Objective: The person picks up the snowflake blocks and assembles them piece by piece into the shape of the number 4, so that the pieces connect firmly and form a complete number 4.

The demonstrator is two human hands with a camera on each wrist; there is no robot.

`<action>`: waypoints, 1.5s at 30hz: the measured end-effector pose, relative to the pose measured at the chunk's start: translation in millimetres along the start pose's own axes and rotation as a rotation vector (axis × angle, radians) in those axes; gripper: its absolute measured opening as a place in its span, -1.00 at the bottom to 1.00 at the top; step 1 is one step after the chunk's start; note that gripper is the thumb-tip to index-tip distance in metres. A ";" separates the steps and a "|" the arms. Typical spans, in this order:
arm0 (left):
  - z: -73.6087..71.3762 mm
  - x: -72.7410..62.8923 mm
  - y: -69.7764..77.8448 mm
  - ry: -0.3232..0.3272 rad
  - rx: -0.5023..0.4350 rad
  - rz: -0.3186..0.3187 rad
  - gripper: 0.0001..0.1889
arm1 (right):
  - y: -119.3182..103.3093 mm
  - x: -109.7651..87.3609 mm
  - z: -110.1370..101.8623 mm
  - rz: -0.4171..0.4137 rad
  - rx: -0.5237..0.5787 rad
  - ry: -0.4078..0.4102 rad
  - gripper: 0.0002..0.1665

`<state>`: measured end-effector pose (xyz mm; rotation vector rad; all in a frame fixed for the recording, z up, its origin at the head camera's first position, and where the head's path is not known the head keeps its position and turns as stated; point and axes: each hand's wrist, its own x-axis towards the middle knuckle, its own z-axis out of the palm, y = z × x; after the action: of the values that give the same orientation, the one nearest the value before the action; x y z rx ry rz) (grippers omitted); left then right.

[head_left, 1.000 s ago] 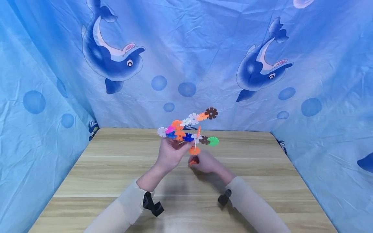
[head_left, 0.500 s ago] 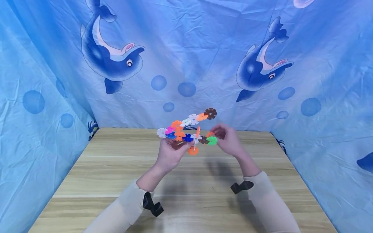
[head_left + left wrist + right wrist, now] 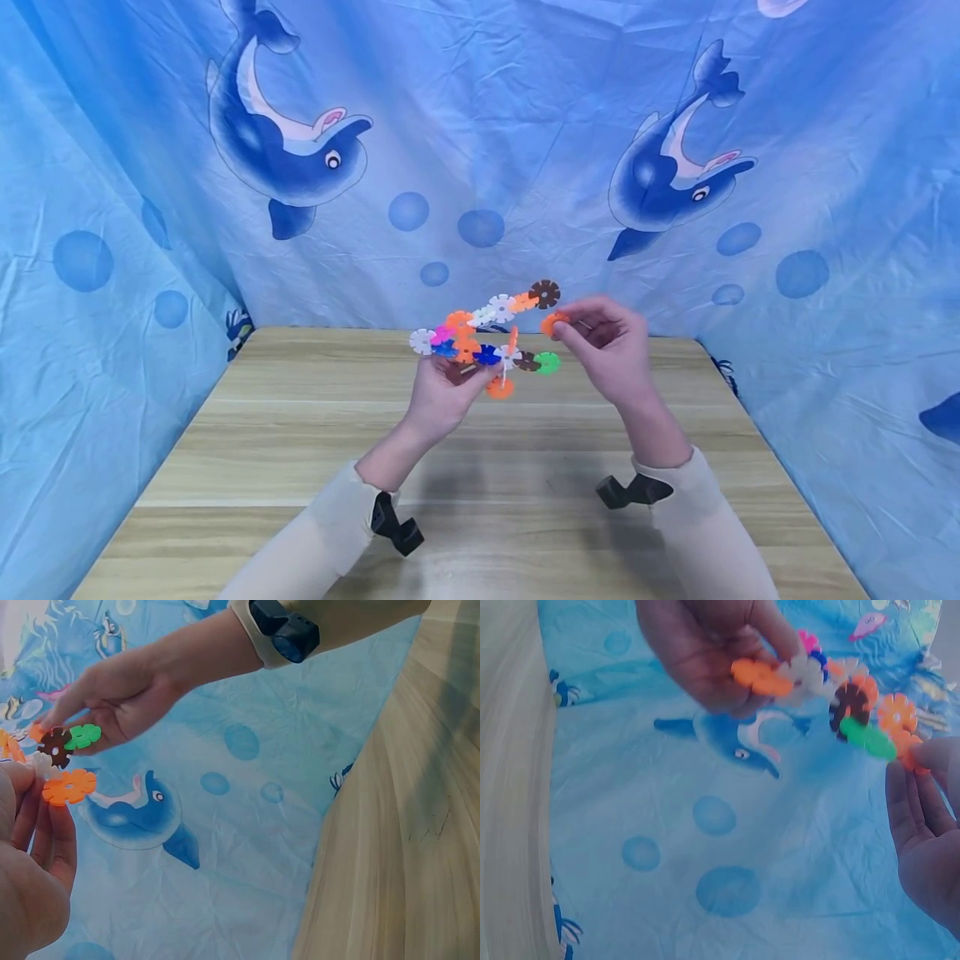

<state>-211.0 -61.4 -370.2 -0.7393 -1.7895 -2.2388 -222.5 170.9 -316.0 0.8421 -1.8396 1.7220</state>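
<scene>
Above the far part of the table, my left hand [image 3: 440, 402] grips a chain of interlocked plastic snowflake discs [image 3: 467, 350] from below. The chain splits into two arms: the upper one ends in a brown disc [image 3: 544, 293], the lower one in a green disc [image 3: 547, 362]. An orange disc [image 3: 500, 388] hangs under the lower arm, near my left thumb. To the right, my right hand [image 3: 617, 350] pinches a loose orange disc [image 3: 554, 324] between thumb and fingertips, between the ends of the two arms. In the right wrist view the green disc [image 3: 868, 738] overlaps that orange disc [image 3: 909, 751].
A wooden table [image 3: 315, 467] lies below both hands. Blue cloth [image 3: 495, 133] printed with dolphins hangs at the back and along both sides. Each wrist carries a black camera mount [image 3: 633, 490] over a pale sleeve.
My right hand has risen from under the chain, out to its right side and up, carrying the orange disc. My left hand and the chain have barely moved.
</scene>
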 end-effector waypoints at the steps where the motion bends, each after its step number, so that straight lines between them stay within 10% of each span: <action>1: 0.4 0.0 -0.4 0.001 -0.005 -0.004 -0.67 | -1.9 -0.3 1.7 -0.002 -0.008 -0.003 -0.80; 37: 4.7 -7.3 -5.7 -0.084 0.110 0.077 -0.57 | -15.5 -0.6 14.4 -0.123 -0.203 -0.180 -0.73; 45: 9.3 -4.0 -5.5 -0.016 0.122 -0.010 -0.60 | -7.4 2.0 13.9 -0.145 -0.197 -0.136 -0.78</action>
<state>-207.4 -51.7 -375.5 -0.7283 -1.9213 -2.1126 -217.7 156.7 -310.7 1.0049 -1.9466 1.3990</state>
